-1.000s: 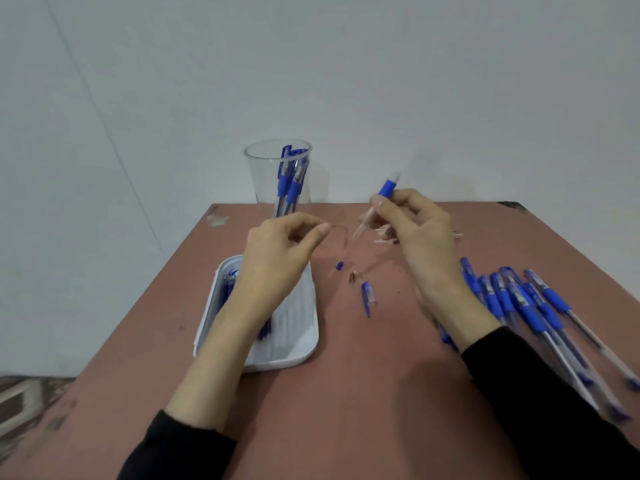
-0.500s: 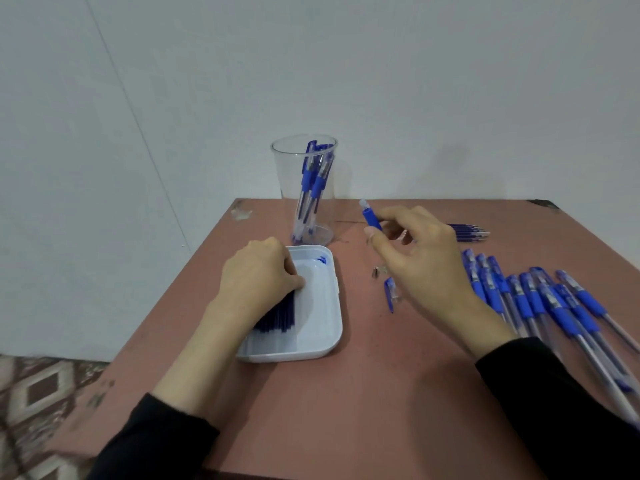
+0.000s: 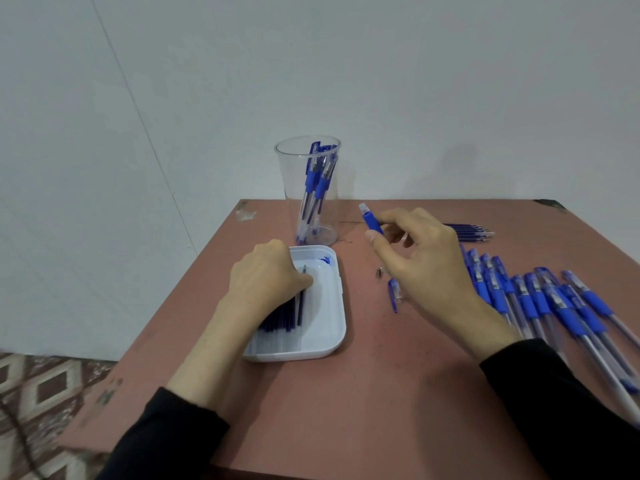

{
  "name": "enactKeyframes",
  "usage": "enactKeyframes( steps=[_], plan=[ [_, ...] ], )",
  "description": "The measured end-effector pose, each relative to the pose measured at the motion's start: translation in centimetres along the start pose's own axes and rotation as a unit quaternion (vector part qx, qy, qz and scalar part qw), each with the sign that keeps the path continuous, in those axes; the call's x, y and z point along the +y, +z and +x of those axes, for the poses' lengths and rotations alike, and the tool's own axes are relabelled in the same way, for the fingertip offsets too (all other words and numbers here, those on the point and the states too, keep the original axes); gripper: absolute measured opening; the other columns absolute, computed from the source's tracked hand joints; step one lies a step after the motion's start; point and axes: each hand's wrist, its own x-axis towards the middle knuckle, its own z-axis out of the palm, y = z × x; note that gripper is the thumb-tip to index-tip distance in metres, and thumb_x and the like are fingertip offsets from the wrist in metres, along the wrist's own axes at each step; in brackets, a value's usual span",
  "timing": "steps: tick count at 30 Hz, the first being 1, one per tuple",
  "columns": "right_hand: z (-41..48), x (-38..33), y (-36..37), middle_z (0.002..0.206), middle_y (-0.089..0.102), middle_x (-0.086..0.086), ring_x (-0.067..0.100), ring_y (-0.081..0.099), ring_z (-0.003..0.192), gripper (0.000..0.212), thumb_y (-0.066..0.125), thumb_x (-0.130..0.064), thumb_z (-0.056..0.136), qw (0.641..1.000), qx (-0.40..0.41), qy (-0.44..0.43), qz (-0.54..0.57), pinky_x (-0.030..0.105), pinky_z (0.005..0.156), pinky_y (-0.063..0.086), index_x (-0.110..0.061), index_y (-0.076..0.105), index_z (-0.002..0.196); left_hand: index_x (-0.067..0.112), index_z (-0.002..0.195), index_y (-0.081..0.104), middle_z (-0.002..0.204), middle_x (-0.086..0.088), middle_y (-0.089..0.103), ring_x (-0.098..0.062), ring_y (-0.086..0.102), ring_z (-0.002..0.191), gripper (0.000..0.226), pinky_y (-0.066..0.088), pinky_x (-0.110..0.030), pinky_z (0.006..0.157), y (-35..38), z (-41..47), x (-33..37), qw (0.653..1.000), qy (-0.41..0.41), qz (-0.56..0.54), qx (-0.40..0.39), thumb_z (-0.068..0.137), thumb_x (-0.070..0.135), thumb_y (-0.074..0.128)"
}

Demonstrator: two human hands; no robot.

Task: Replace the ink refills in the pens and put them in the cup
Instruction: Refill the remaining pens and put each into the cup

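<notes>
Reaching into the tray [image 3: 332, 344] with the left hand [image 3: 266, 275], curled onto the refills [image 3: 280, 318] lying lengthwise away from the body; grip hidden, cannot tell. Pinching the pen barrel [image 3: 372, 221] in the right hand [image 3: 422, 258], fingers [image 3: 403, 216] closed on it, tipped toward the cup [image 3: 294, 188].

There is one view only, from the camera on my head. It faces forward and tilts down over the worktop [image 3: 363, 393], near enough that my sleeves [image 3: 166, 434] cross the bottom edge and my left hand [image 3: 266, 277] and right hand [image 3: 427, 261] sit mid-frame. The wide lens also takes in the wall [image 3: 415, 81] behind and some floor [image 3: 45, 393] at the lower left.
</notes>
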Motion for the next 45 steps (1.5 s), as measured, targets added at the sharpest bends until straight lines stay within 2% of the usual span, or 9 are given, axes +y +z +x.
enactKeyframes(
  steps=[5, 12, 17, 20, 25, 29, 32, 36, 45],
  plan=[
    [0.0, 0.0, -0.1, 0.067, 0.052, -0.019, 0.005, 0.046, 0.074, 0.02, 0.059, -0.03, 0.084, 1.0, -0.001, -0.004, -0.003, 0.018, 0.068, 0.039, -0.019, 0.07, 0.096, 0.01, 0.083, 0.066, 0.08, -0.003, 0.063, -0.025, 0.057, 0.071, 0.028, 0.039, -0.027, 0.059, -0.3, 0.0, 0.2, 1.0, 0.009, 0.01, -0.018, 0.075, 0.037, 0.066],
    [0.0, 0.0, -0.1, 0.067, 0.052, -0.02, 0.005, 0.046, 0.072, 0.019, 0.059, -0.03, 0.084, 1.0, 0.002, -0.001, -0.004, 0.016, 0.067, 0.037, -0.02, 0.07, 0.095, 0.012, 0.056, 0.03, 0.056, 0.0, 0.033, -0.017, 0.031, 0.049, 0.041, 0.024, -0.026, 0.047, -0.8, -0.2, 1.4, 0.999, 0.003, -0.007, -0.034, 0.075, 0.027, 0.064],
    [0.0, -0.1, -0.2, 0.067, 0.052, -0.017, 0.007, 0.047, 0.073, 0.02, 0.06, -0.03, 0.084, 1.0, 0.011, 0.0, -0.006, 0.02, 0.066, 0.041, -0.018, 0.07, 0.096, 0.003, 0.05, 0.044, 0.044, 0.001, 0.037, -0.015, 0.031, 0.041, 0.045, 0.026, -0.022, 0.045, -1.7, 0.0, 1.1, 0.984, 0.016, -0.177, 0.008, 0.075, 0.033, 0.067],
    [0.1, -0.1, -0.2, 0.069, 0.057, -0.009, 0.01, 0.051, 0.069, 0.019, 0.058, -0.029, 0.086, 1.0, 0.024, 0.007, -0.006, 0.024, 0.064, 0.043, -0.019, 0.07, 0.098, 0.005, 0.06, 0.067, 0.049, 0.002, 0.063, -0.005, 0.052, 0.043, 0.027, 0.041, -0.018, 0.046, -3.1, 0.3, 1.6, 0.933, 0.015, -0.359, 0.026, 0.077, 0.026, 0.067],
    [0.3, 0.3, -0.8, 0.072, 0.054, -0.01, 0.008, 0.048, 0.066, 0.016, 0.057, -0.028, 0.089, 0.999, 0.041, 0.024, 0.0, 0.02, 0.06, 0.038, -0.022, 0.068, 0.099, 0.0, 0.089, 0.069, 0.069, -0.005, 0.071, -0.01, 0.065, 0.06, 0.007, 0.055, -0.018, 0.063, -3.6, 0.6, 3.5, 0.785, 0.008, -0.614, -0.076, 0.084, 0.002, 0.065],
    [0.6, 0.8, -1.2, 0.074, 0.057, -0.008, 0.009, 0.05, 0.064, 0.014, 0.058, -0.027, 0.089, 0.997, 0.065, 0.043, -0.007, 0.031, 0.06, 0.045, -0.021, 0.067, 0.098, 0.003, 0.103, 0.067, 0.079, -0.003, 0.073, -0.01, 0.069, 0.07, 0.02, 0.057, -0.023, 0.074, -2.9, 0.6, 5.4, 0.721, 0.016, -0.687, -0.094, 0.083, 0.0, 0.065],
    [0.7, 1.1, -1.7, 0.076, 0.058, -0.007, 0.011, 0.051, 0.065, 0.012, 0.061, -0.023, 0.089, 0.995, 0.074, 0.057, -0.033, 0.04, 0.062, 0.048, -0.021, 0.069, 0.098, 0.01, 0.102, 0.068, 0.084, 0.0, 0.07, -0.009, 0.069, 0.072, 0.016, 0.056, -0.022, 0.067, -2.4, 0.7, 6.5, 0.686, 0.036, -0.726, -0.025, 0.087, 0.005, 0.063],
    [0.9, 1.6, -2.3, 0.08, 0.058, -0.006, 0.013, 0.051, 0.071, 0.015, 0.062, -0.021, 0.088, 0.991, 0.058, 0.084, -0.082, 0.035, 0.067, 0.045, -0.023, 0.07, 0.1, 0.008, 0.102, 0.062, 0.09, -0.006, 0.068, -0.014, 0.068, 0.082, 0.011, 0.056, -0.024, 0.074, -1.6, 1.0, 7.1, 0.622, 0.046, -0.779, 0.071, 0.092, 0.005, 0.057],
    [1.0, 1.9, -2.5, 0.084, 0.06, -0.007, 0.018, 0.055, 0.084, 0.014, 0.063, -0.019, 0.086, 0.989, 0.018, 0.115, -0.096, 0.035, 0.075, 0.045, -0.023, 0.071, 0.097, 0.01, 0.093, 0.057, 0.083, -0.005, 0.065, -0.014, 0.064, 0.082, 0.012, 0.057, -0.027, 0.078, -1.4, 1.5, 6.6, 0.552, 0.047, -0.829, 0.075, 0.097, 0.003, 0.047]
  ],
)
